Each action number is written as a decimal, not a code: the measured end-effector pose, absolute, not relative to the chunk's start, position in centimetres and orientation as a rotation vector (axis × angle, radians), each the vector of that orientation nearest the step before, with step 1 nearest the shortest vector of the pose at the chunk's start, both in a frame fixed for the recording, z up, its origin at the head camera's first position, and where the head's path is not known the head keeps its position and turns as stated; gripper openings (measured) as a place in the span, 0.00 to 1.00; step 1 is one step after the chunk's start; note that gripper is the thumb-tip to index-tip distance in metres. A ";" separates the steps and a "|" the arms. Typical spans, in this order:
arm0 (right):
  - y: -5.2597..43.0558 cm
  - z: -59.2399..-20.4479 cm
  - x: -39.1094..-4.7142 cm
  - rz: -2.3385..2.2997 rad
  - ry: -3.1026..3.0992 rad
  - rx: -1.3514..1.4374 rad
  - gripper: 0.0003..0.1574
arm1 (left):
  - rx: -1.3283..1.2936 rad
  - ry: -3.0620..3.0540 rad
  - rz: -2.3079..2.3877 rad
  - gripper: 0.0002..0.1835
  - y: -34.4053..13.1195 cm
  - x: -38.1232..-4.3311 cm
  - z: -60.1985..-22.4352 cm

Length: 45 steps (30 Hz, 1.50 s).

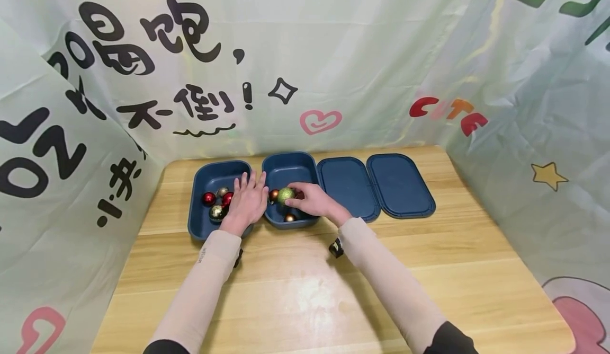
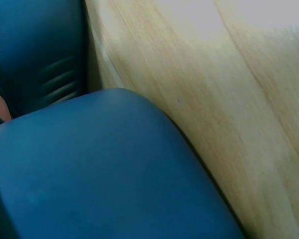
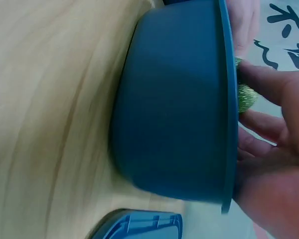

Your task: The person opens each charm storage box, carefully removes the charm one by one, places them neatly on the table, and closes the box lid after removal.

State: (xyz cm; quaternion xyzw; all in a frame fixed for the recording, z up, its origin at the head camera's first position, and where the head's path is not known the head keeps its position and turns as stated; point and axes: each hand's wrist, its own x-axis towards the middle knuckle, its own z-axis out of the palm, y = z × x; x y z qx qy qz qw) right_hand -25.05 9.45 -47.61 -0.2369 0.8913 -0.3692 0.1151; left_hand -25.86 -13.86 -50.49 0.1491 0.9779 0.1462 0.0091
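Observation:
Two deep blue boxes stand side by side on the table. My right hand point(image 1: 312, 199) reaches into the right box point(image 1: 290, 159) and pinches a green glittery ball point(image 1: 285, 195) between thumb and fingers; the right wrist view catches the ball's edge above the rim. Around it in that box are a copper ball point(image 1: 289, 218) and an orange-brown ball point(image 1: 274, 195). My left hand point(image 1: 248, 200) lies with fingers extended over the right side of the left box point(image 1: 195, 205). That box holds a red ball point(image 1: 208, 198), a shiny gold ball point(image 1: 217, 213) and others, partly hidden by the hand.
Two flat blue lids point(image 1: 348, 187) lie side by side to the right of the boxes on the wooden table point(image 1: 295, 290). Printed cloth point(image 1: 362, 52) hangs behind the table and along its sides.

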 end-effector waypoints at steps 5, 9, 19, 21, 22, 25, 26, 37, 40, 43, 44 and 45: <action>10.4 -47.5 -24.0 -1.222 2.608 -0.657 0.30 | 0.474 3.068 0.449 0.31 -13.9 -25.8 -50.4; 11.2 -47.4 -23.3 -1.254 2.620 -0.642 0.33 | 0.472 3.075 0.456 0.31 -14.0 -25.8 -50.4; 12.4 -47.0 -21.9 -1.264 2.638 -0.657 0.36 | 0.465 3.064 0.462 0.31 -14.0 -25.7 -50.3; 12.6 -47.0 -21.6 -1.255 2.645 -0.662 0.37 | 0.460 3.063 0.461 0.31 -14.0 -25.7 -50.4; 12.7 -47.0 -21.4 -1.248 2.651 -0.667 0.37 | 0.462 3.066 0.455 0.31 -13.9 -25.7 -50.4; 13.0 -47.0 -20.7 -1.237 2.662 -0.679 0.36 | 0.464 3.070 0.449 0.31 -13.9 -25.7 -50.4; 13.1 -47.0 -20.5 -1.233 2.666 -0.686 0.36 | 0.465 3.073 0.446 0.31 -13.9 -25.6 -50.4; 13.6 -47.0 -18.5 -1.298 2.682 -0.736 0.29 | 0.485 3.094 0.433 0.31 -13.8 -25.7 -50.5; 13.6 -47.2 -17.9 -1.315 2.669 -0.767 0.28 | 0.482 3.090 0.433 0.31 -13.8 -25.7 -50.5; 13.7 -47.6 -17.2 -1.327 2.638 -0.798 0.27 | 0.479 3.085 0.430 0.31 -13.8 -25.7 -50.5; 13.8 -47.8 -17.0 -1.325 2.629 -0.805 0.27 | 0.479 3.084 0.432 0.31 -13.8 -25.7 -50.5; 13.8 -48.0 -16.8 -1.320 2.621 -0.812 0.27 | 0.479 3.085 0.432 0.31 -13.8 -25.7 -50.5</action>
